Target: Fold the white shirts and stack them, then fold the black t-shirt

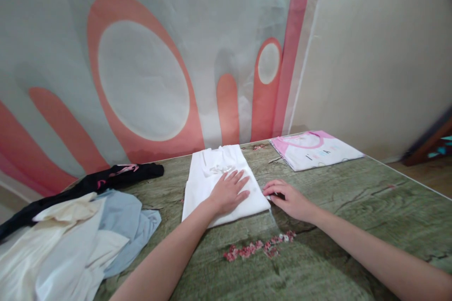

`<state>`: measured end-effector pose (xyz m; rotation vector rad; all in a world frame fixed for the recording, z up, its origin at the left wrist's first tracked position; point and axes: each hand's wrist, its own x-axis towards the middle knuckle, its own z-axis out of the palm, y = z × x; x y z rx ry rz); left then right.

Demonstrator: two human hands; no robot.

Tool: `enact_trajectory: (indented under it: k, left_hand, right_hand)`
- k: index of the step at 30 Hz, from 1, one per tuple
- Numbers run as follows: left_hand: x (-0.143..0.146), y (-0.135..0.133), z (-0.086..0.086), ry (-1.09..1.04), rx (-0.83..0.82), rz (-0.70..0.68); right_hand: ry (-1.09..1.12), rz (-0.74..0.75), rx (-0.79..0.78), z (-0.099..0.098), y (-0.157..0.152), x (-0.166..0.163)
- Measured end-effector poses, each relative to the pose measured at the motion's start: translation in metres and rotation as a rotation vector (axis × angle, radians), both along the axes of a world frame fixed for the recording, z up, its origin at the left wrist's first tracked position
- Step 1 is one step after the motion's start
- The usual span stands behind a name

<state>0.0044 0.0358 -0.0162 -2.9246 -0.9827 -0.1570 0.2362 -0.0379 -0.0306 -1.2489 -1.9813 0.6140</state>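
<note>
My left hand [229, 194] lies spread on the white garment [202, 187]; whether my right hand [291, 202] pinches its edge, I can't tell

Perhaps a room in a home, though the view is too tight to be sure: clothes [199, 193] on a table [381, 197], a printed sheet [219, 28] behind, a plain wall [370, 56], a brown floor [436, 181].
</note>
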Motion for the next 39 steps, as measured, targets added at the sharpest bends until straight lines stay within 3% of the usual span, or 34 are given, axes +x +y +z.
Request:
enact_trajectory:
  k: [7,15,23,28,39]
  left_hand:
    - [0.001,-0.001,0.003,0.002,0.005,-0.005]
    - [0.001,-0.001,0.004,-0.005,-0.014,-0.011]
    - [0.001,-0.001,0.004,-0.005,-0.012,-0.013]
    - [0.002,0.000,0.004,0.005,-0.020,-0.010]
    - [0.003,0.000,0.004,0.007,-0.014,-0.003]
  right_hand:
    - [0.108,0.077,-0.101,0.007,-0.006,-0.001]
    - [0.107,0.095,-0.156,-0.001,-0.008,0.003]
    - [0.211,0.238,-0.279,0.001,-0.010,0.006]
    - [0.234,0.223,-0.239,-0.002,-0.008,0.003]
    - [0.178,0.045,-0.189,0.002,-0.011,0.001]
